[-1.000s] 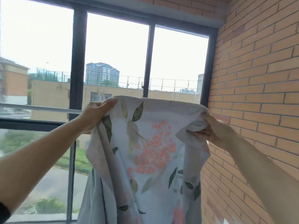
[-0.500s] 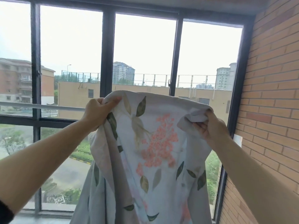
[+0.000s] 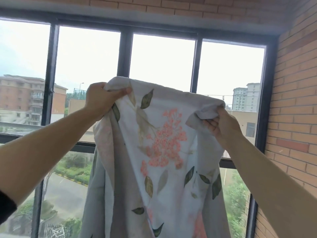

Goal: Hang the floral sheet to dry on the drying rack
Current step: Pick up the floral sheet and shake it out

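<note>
1. Nearby, the left hand (image 3: pixel 101 98) at ten o'clock and the right hand (image 3: pixel 221 124) at three o'clock each clench a bunched top corner of the floral sheet (image 3: pixel 163 143), probably to keep it spread and raised.
2. It hangs between them, trailing toward six o'clock.
3. Beyond stands the window frame (image 3: pixel 125 54); a brick wall (image 3: pixel 295 100) fills the three o'clock edge. No drying rack shows.

I'm facing a dark-framed window (image 3: pixel 163 62), several panes across, with flat overcast daylight coming in. Brick wall (image 3: pixel 296 100) on my right, brick course (image 3: pixel 171 6) overhead. Outside: apartment block (image 3: pixel 22 98) left, towers (image 3: pixel 245 97) right, road (image 3: pixel 66 191) and shrubs (image 3: pixel 75 167) below.
</note>
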Demonstrator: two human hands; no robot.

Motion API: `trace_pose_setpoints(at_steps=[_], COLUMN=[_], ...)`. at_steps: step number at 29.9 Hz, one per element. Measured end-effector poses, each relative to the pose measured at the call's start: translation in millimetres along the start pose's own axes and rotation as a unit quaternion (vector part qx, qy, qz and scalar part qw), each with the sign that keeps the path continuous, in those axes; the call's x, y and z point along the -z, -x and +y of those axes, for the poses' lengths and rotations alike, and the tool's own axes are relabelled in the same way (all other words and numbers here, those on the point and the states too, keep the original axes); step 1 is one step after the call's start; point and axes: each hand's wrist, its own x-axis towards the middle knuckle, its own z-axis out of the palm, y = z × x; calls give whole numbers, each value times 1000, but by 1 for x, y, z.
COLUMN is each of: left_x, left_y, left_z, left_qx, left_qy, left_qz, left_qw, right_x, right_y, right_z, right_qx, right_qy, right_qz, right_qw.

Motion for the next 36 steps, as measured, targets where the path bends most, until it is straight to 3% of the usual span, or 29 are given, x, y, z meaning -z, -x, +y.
trace_pose_setpoints(at_steps=[11,26,36], left_x=[54,259,280], left_y=[-21,-62,-86], left_z=[-27,-54,-56], left_qx=[-8,-19,-23], left_qy=[1,1,39], left_qz=[20,5,-16], left_qw=[1000,1000,999], right_x=[-59,-236,-270], right_y=[26,139,149], right_z=[3,40,47], right_qx=[42,52,56], right_qy=[37,63,9], right_qz=[-13,11,42], right_qw=[998,997,998])
